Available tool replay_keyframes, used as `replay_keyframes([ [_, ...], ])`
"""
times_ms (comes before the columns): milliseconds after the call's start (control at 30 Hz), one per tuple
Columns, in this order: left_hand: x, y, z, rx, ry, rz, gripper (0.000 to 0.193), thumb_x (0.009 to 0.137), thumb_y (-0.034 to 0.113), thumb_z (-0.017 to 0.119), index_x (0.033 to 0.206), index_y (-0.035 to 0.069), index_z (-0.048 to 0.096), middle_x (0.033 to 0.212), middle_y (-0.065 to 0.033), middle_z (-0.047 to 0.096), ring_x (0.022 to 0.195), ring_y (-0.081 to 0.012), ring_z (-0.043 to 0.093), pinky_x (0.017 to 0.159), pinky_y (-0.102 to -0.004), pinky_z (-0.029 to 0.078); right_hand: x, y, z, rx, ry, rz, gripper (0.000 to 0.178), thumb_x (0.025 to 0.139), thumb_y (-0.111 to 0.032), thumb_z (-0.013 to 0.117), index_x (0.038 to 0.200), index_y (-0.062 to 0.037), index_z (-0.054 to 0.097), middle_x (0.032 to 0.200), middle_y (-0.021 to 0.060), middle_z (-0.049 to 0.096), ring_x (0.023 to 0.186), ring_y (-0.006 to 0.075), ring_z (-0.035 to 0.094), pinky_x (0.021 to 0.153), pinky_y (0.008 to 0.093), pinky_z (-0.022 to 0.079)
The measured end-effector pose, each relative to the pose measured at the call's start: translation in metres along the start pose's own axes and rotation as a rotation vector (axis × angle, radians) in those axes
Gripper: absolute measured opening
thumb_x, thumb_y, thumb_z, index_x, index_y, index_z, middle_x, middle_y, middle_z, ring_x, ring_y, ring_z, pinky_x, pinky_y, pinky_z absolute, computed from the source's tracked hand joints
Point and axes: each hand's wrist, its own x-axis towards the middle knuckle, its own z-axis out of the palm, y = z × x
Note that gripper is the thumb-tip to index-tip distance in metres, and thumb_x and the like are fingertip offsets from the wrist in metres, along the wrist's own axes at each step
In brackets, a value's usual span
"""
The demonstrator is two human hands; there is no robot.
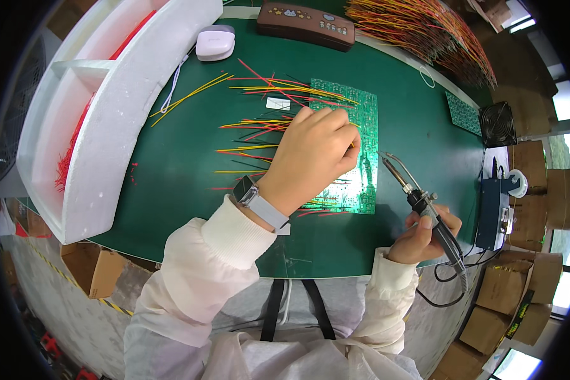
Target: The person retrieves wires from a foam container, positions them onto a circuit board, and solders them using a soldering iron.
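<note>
Apparently midway, the board (368, 152) sits on the table (424, 120), rows of wires (247, 149) across its left edge.
Left hand (320, 139), fingers bunched over it, hides any grip; right hand (432, 233) clamps the iron (418, 201). Loose yellow wires (189, 95) seemingly remain.

Bright indoor light | windows (565, 100) at right washed out | soft shadows on green table (434, 142) | edges bowed, corners black

Green circuit board (368, 126) lies flat; red, yellow, black wires (247, 149) jut left. Soldering iron (418, 199) tilted, tip beside right edge.
</note>
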Motion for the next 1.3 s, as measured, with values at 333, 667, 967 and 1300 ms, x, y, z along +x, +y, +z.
replay_keyframes([
  [333, 0.017, 0.005, -0.023, 0.057, 0.051, 0.098, 0.012, 0.070, 0.010, 0.061, 0.082, 0.010, 0.058, 0.075, -0.0048, 0.051, 0.074, -0.0206, 0.050, 0.066, -0.0327, 0.036, -0.001, 0.003, -0.004, 0.029, 0.026, 0.009, 0.034, 0.072, -0.029, 0.063, 0.080, -0.0027, 0.042, 0.063, 0.0077, 0.046, 0.043, 0.0105, 0.041, 0.039, 0.0195, 0.033],
  [667, -0.016, -0.068, -0.089, 0.514, 0.200, -0.481, 0.007, 0.073, 0.006, 0.058, 0.079, 0.005, 0.055, 0.077, -0.0094, 0.050, 0.076, -0.0261, 0.049, 0.067, -0.0366, 0.038, 0.000, -0.001, 0.000, 0.034, 0.046, 0.058, 0.035, 0.073, -0.029, 0.064, 0.080, -0.0021, 0.042, 0.064, 0.0078, 0.046, 0.044, 0.0102, 0.043, 0.039, 0.0191, 0.034],
  [967, -0.012, -0.075, -0.085, 0.574, 0.216, -0.451, 0.005, 0.074, 0.006, 0.058, 0.076, 0.005, 0.054, 0.073, -0.0081, 0.049, 0.070, -0.0247, 0.049, 0.063, -0.0346, 0.039, 0.000, -0.001, -0.001, 0.057, 0.048, 0.067, 0.035, 0.072, -0.028, 0.064, 0.079, -0.0019, 0.043, 0.064, 0.0078, 0.047, 0.044, 0.0100, 0.043, 0.039, 0.0187, 0.034],
  [1300, 0.008, -0.005, -0.069, 0.040, 0.323, -0.385, 0.006, 0.083, 0.002, 0.043, 0.088, 0.004, 0.044, 0.074, -0.0116, 0.049, 0.069, -0.0297, 0.046, 0.064, -0.0367, 0.036, -0.002, -0.002, -0.005, 0.052, 0.068, 0.110, 0.033, 0.072, -0.026, 0.064, 0.080, -0.0021, 0.043, 0.062, 0.0087, 0.048, 0.042, 0.0109, 0.044, 0.037, 0.0196, 0.036],
])
